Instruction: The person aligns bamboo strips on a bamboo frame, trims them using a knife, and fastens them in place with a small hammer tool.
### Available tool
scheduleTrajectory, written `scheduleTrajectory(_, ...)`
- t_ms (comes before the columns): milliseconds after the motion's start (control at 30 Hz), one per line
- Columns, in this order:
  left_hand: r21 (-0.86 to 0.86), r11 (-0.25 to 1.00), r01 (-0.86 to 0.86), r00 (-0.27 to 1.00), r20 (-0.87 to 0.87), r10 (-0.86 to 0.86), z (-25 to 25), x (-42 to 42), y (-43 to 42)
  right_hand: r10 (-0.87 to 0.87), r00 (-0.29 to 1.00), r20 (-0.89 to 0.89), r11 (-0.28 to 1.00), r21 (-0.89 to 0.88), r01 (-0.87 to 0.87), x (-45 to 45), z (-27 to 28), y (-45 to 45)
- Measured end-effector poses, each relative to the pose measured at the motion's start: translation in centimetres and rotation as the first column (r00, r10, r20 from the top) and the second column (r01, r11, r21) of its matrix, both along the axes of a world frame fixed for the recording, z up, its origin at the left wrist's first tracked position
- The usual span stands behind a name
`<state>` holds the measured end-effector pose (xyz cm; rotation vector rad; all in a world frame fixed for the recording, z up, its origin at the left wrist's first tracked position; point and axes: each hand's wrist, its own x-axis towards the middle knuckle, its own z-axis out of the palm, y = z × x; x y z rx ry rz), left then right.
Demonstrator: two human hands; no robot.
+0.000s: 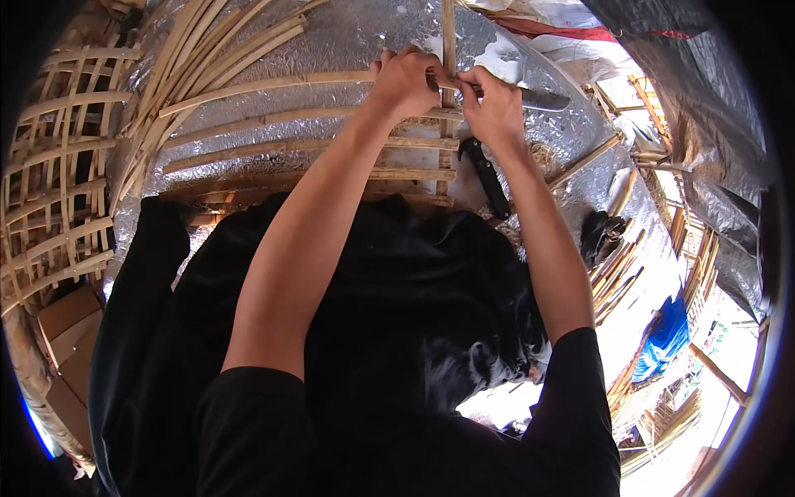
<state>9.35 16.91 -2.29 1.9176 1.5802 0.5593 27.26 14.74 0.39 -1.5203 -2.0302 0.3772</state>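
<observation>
"Starting on the left, what does my feed show of the grips?"

"I see the left grip (pixel 408 80) curled round the right part of the top slat (pixel 323 79), its fingers bent and nearly closed. That slat runs leftward above the silver sheet (pixel 348 50)."

"And the right?"

"I have the right grip (pixel 489 103) just beside it, fingertips bunched where the slat meets the upright strip (pixel 449 37). A dark blade (pixel 546 100) juts out past that hand — I cannot tell whether the fingers are closed on the slat or on the blade's handle."

"What else, left to right?"

"A woven lattice (pixel 83 98), then a bundle of strips (pixel 195 58), then the lower slats (pixel 236 154), partly hidden from me by the left forearm. Black cloth (pixel 397 282) lies below them. A black hooked tool (pixel 494 186) lies near the right forearm — and far right, I make out a blue sheet (pixel 662 340)."
</observation>
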Motion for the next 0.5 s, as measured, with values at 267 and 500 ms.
scheduleTrajectory(267,0.108,0.991,-0.08,0.995,0.063,0.074,0.1,0.5,-0.4,0.097,0.995,-0.038,0.975,0.202,-0.088,0.0,-0.8,0.0)
scheduleTrajectory(500,0.204,0.964,-0.168,0.983,0.107,0.149,-0.8,1.2,-0.7,0.078,0.99,-0.117,0.977,0.206,-0.052,-0.4,-0.6,-0.3)
